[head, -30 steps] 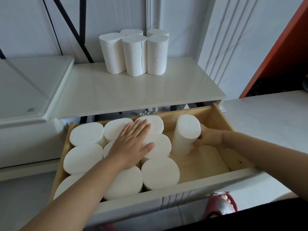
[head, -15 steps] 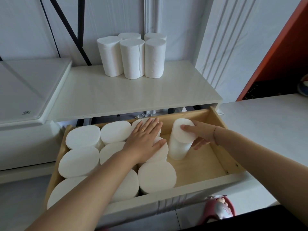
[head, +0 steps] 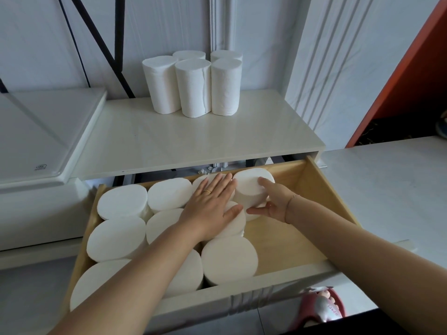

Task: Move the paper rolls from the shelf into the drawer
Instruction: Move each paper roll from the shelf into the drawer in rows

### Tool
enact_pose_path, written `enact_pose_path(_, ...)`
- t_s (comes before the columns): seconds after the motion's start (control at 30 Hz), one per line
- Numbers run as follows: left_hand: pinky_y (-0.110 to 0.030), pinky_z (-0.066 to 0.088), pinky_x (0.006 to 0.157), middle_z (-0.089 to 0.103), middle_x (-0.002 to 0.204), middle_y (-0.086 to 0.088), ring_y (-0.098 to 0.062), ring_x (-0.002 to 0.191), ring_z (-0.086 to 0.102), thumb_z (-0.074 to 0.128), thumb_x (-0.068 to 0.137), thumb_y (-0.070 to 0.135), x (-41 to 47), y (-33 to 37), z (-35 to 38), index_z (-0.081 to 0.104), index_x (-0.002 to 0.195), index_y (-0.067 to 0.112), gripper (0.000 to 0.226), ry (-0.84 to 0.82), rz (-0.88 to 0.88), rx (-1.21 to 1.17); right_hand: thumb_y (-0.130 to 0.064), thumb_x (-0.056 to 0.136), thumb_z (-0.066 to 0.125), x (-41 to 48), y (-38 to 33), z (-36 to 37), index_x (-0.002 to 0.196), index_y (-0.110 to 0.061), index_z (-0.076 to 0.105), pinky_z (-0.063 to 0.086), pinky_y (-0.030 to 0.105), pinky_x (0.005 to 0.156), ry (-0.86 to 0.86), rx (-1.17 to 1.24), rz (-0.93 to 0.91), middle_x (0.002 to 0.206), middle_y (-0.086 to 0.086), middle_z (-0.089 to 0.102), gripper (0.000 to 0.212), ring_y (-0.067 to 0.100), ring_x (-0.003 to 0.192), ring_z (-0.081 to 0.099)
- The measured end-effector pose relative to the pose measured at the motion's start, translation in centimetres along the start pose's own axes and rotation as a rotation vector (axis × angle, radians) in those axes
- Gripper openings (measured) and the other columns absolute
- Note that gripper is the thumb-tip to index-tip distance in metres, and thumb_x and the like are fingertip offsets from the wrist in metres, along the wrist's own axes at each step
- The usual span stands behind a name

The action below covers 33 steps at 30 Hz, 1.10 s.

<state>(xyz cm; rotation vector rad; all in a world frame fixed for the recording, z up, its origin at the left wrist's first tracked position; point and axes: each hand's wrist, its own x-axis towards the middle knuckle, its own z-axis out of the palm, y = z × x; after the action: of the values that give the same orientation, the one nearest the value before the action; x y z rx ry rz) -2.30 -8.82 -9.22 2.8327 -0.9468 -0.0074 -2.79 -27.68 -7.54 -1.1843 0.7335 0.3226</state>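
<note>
Gripping an upright paper roll (head: 249,187) with the right hand (head: 273,204), fingers curled round its side, at the drawer's (head: 321,189) back edge, touching the packed rolls (head: 121,201). Pressing flat on those tops with the left hand (head: 210,206), fingers straight. Leaving bare wood open along the drawer's right wall. Leaving five rolls (head: 193,88) bunched at the shelf's (head: 193,141) back. Showing a small logo (head: 40,167) on the white panel (head: 48,122), unreadable; hiding some roll tops under the left forearm.

Rolls (head: 193,88): white paper, matt, faintly textured sides. Shelf (head: 169,146): cream, smooth, glossy. Drawer (head: 285,243): pale bare wood inside, matt; front smooth cream, slight gloss. Ring (head: 207,191): shiny gold-coloured metal. Slipper (head: 321,308): pink, plastic-looking, slight sheen.
</note>
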Motion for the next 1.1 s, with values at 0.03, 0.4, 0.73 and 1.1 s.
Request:
enact_pose_path(0.03,-0.028,-0.019,0.112,-0.017,0.156,0.01,-0.005,0.14,-0.022,0.01,0.093,0.058,0.0,0.0,0.0,-0.009,0.149,0.027,0.067,0.002,-0.001,0.0,-0.03,0.096,0.056,0.0,0.0,0.1,0.141,-0.008,0.034,0.054,0.048,0.079,0.007,0.007,0.002,0.128,0.01,0.031,0.055,0.042,0.125,0.044)
enact_pose_path(0.4,-0.026,-0.021,0.109,-0.018,0.156,0.01,-0.004,0.14,-0.022,0.012,0.094,0.058,1.4,-0.1,-0.2,-0.01,0.149,0.027,0.066,-0.021,0.021,-0.005,-0.024,0.082,0.075,0.2,-0.1,0.4,0.135,-0.005,0.042,0.054,0.047,0.092,-0.085,-0.034,-0.005,0.134,0.015,0.044,0.065,0.038,0.116,0.057)
enact_pose_path(0.73,-0.03,-0.016,0.114,-0.018,0.156,0.011,-0.004,0.14,-0.022,0.01,0.094,0.058,1.6,0.2,-0.2,-0.011,0.149,0.028,0.066,-0.019,0.052,0.009,-0.031,0.085,0.072,0.5,0.0,1.8,0.139,-0.006,0.041,0.057,0.04,0.073,-0.04,-0.024,-0.086,0.137,0.018,0.048,0.068,0.032,0.116,0.058)
enact_pose_path(1.1,-0.026,-0.02,0.111,-0.017,0.156,0.01,-0.004,0.14,-0.023,0.014,0.095,0.056,2.6,-0.6,-0.2,-0.006,0.15,0.027,0.065,-0.023,0.078,0.009,-0.081,0.079,0.034,-0.8,-5.1,0.1,0.069,-0.012,0.056,0.042,0.028,0.053,0.398,-1.476,-0.405,0.061,0.001,0.057,0.073,0.016,0.055,0.056)
